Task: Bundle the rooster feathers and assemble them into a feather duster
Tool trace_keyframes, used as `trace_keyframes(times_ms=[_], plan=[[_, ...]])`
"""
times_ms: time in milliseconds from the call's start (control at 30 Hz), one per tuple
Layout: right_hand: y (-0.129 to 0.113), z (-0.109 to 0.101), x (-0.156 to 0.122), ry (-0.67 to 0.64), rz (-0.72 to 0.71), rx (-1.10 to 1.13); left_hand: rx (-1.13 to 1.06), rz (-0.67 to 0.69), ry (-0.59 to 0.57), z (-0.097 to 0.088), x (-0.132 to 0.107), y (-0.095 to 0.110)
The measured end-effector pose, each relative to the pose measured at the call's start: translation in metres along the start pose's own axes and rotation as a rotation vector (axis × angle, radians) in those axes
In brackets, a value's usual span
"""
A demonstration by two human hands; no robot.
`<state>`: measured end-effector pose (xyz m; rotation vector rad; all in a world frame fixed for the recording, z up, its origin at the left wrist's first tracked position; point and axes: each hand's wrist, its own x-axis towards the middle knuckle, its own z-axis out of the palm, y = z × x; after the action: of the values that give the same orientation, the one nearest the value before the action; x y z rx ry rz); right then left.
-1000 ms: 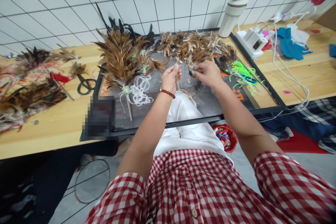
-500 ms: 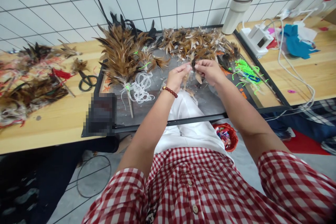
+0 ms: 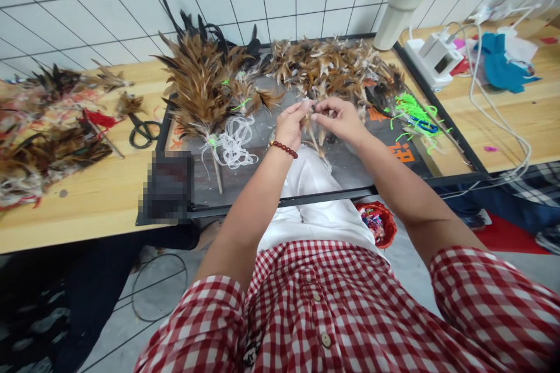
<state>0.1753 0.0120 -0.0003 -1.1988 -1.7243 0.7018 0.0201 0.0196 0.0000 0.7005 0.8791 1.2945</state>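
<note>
My left hand [image 3: 289, 126], a beaded bracelet at its wrist, is closed in a pinch on small brown feathers [image 3: 310, 126], partly hidden by the fingers. Close against its fingertips is my right hand [image 3: 340, 119], thumb and fingers bent together; what lies between them is too small to make out. Both hands are above a dark board [image 3: 266, 128] with a black frame. Behind them spreads a heap of loose brown feathers [image 3: 324, 67]. To the left lies a large feather duster [image 3: 199, 87] on a stick, beside a tangle of white string [image 3: 237, 143].
Bright green strings [image 3: 413, 111] lie at the board's right. A white bottle [image 3: 400, 11] and a power strip [image 3: 431, 64] with cables stand behind. Black scissors [image 3: 144, 131] and more feathers [image 3: 56, 148] are left. A red basket [image 3: 382, 227] sits below the table edge.
My right hand has shifted slightly left and turned, its fingers bending in closer to my left fingertips. The dark feather piece between the hands is less visible. The view has tilted slightly.
</note>
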Motion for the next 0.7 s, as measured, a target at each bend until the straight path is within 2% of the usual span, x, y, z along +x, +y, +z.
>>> trace_keyframes(times_ms=[67, 133, 300, 400, 467, 600, 700], plan=[[-0.003, 0.003, 0.000, -0.051, 0.034, 0.087, -0.009, -0.015, 0.007, 0.002, -0.002, 0.001], [-0.003, 0.003, 0.001, -0.031, 0.060, 0.162, -0.021, -0.023, 0.023, 0.003, -0.002, 0.002], [0.005, -0.006, 0.008, 0.180, 0.088, 0.218, -0.025, -0.022, 0.038, -0.002, 0.004, 0.000], [0.005, -0.014, 0.010, 0.257, 0.101, 0.267, -0.030, -0.034, 0.051, -0.005, 0.007, -0.002], [0.002, -0.019, 0.009, 0.217, 0.096, 0.292, -0.029, -0.040, 0.067, -0.005, 0.007, -0.003], [-0.005, -0.022, 0.005, -0.014, 0.001, 0.177, 0.022, -0.085, 0.032, -0.002, 0.002, -0.001], [-0.009, -0.019, 0.001, 0.011, -0.061, -0.008, 0.104, -0.123, -0.012, 0.002, -0.006, 0.001]])
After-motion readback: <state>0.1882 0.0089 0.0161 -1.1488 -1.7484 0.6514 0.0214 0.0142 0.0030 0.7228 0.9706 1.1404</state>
